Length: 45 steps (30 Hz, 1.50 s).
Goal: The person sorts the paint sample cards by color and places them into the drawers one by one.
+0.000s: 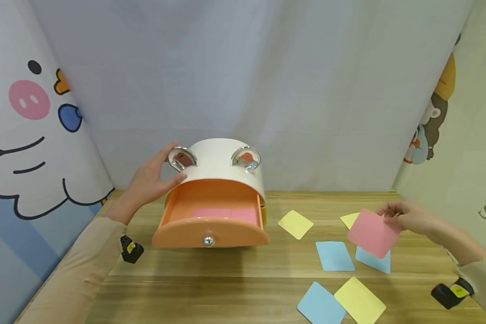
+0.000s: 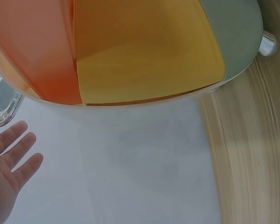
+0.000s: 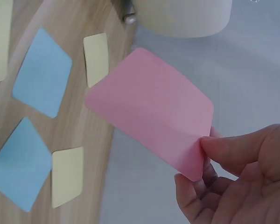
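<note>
A white cabinet (image 1: 216, 155) with two silver ring-shaped ears stands on the table, its orange top drawer (image 1: 210, 231) pulled out. Pink cards (image 1: 245, 215) lie inside that drawer. My left hand (image 1: 150, 180) rests at the cabinet's upper left, around the left ear (image 1: 182, 158). In the left wrist view, several fingers (image 2: 21, 147) extend straight, away from the cabinet. Over on the right, my right hand (image 1: 409, 218) pinches a pink card (image 3: 154, 109) by one corner between thumb and fingers, above the table. A blue card (image 1: 374, 260) and a yellow card (image 1: 348, 219) are partly hidden behind it.
More cards lie flat right of the cabinet: a yellow card (image 1: 295, 224), a blue card (image 1: 335, 256), and nearer the front another blue card (image 1: 321, 303) beside a yellow card (image 1: 359, 300). Lower drawers, yellow (image 2: 149, 56) and green (image 2: 235, 32), show in the left wrist view.
</note>
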Each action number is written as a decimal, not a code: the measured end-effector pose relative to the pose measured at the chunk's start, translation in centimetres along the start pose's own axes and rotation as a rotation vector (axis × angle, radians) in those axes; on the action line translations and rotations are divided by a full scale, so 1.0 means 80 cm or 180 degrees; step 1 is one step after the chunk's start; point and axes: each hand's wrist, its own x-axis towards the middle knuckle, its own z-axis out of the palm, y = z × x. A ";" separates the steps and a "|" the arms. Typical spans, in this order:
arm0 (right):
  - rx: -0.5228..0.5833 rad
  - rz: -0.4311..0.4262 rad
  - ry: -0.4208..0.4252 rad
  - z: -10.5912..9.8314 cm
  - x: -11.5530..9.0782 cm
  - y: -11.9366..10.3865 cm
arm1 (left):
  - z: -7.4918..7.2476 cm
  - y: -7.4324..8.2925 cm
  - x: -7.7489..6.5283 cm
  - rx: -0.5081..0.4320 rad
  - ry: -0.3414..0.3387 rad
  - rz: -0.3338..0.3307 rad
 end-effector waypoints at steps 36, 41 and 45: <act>0.0079 -0.0907 0.0055 0.103 0.141 -0.305 | -0.001 0.002 0.002 0.0093 -0.0010 0.0005; -0.0027 -0.1154 0.0069 0.136 0.154 -0.328 | -0.003 0.005 0.002 0.0084 -0.0044 -0.0046; -0.0124 -0.1314 0.0086 0.161 0.160 -0.340 | -0.003 0.006 0.001 0.0071 -0.0098 -0.0109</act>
